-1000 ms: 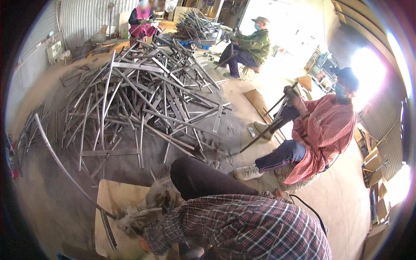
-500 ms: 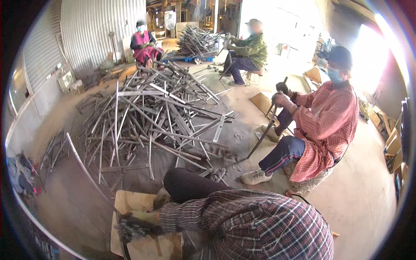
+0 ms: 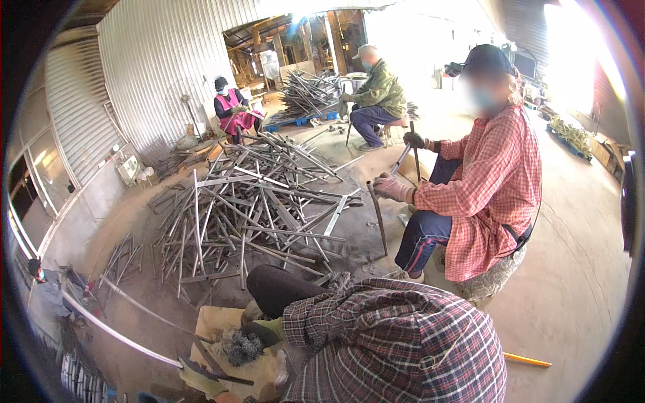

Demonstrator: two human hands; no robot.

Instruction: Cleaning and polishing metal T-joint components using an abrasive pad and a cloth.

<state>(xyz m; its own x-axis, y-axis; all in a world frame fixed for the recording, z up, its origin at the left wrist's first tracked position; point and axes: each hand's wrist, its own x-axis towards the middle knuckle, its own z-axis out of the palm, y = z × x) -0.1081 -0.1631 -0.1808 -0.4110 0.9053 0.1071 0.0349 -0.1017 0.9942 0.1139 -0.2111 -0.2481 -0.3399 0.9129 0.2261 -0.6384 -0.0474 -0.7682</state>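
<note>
My right hand (image 3: 265, 330), in a yellow-green glove with a dark palm, reaches out of a plaid sleeve. It is closed on a tangled grey clump of steel wool (image 3: 243, 347), over a pale wooden board (image 3: 218, 320). At the lower edge my left hand (image 3: 200, 383), in a similar glove, grips a dark metal bar (image 3: 211, 359). The bar has a joined cross piece and lies slanted over the board's near left side. The steel wool is next to the bar; whether they touch I cannot tell. Some left fingers are hidden.
A large heap of metal bars (image 3: 252, 211) lies ahead on the floor. Close on the right, a co-worker in a red checked shirt (image 3: 480, 181) handles bars. Two others sit by a farther pile (image 3: 309, 93); another person (image 3: 50, 295) is at far left.
The view has shifted, bringing my left hand into sight. My right hand and the steel wool sit farther right, and the bar is now slanted. The nearby co-worker's hands have lowered.
</note>
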